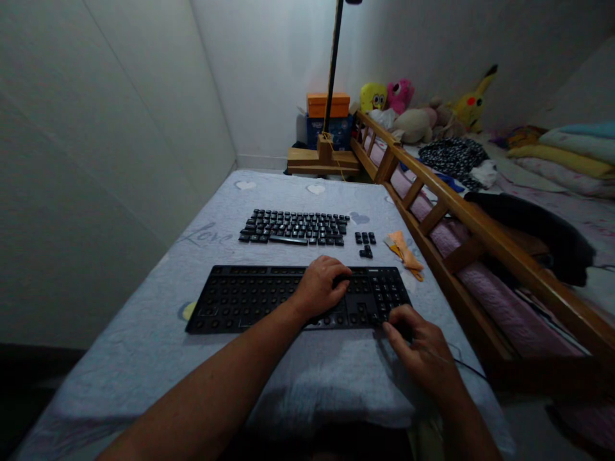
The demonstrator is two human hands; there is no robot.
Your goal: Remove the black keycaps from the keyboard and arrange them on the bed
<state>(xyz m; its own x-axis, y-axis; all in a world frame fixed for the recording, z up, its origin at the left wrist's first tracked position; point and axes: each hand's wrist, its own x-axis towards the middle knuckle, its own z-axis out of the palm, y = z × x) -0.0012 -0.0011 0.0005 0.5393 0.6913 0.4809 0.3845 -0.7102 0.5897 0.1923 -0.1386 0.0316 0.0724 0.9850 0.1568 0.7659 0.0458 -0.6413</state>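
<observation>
A black keyboard [269, 298] lies on the cloth-covered table, most of its key positions bare. Its number pad [387, 288] still carries black keycaps. My left hand [321, 285] rests on the keyboard right of its middle, fingers curled down and thumb close to them. At the near right corner, by the number pad, my right hand [420, 349] is closed with thumb and forefinger together; whatever they pinch is hidden. Behind the keyboard, loose black keycaps [298, 227] lie in rows like a keyboard layout. Smaller groups of navigation keycaps [365, 237] and arrow keycaps [366, 251] sit to their right.
An orange crumpled wrapper or cloth [406, 251] lies right of the keycaps. A dark cable [471, 369] runs near my right wrist. The wooden bed rail [432, 186] borders the table's right side. Behind the table stands a lamp pole [333, 70] on a wooden base.
</observation>
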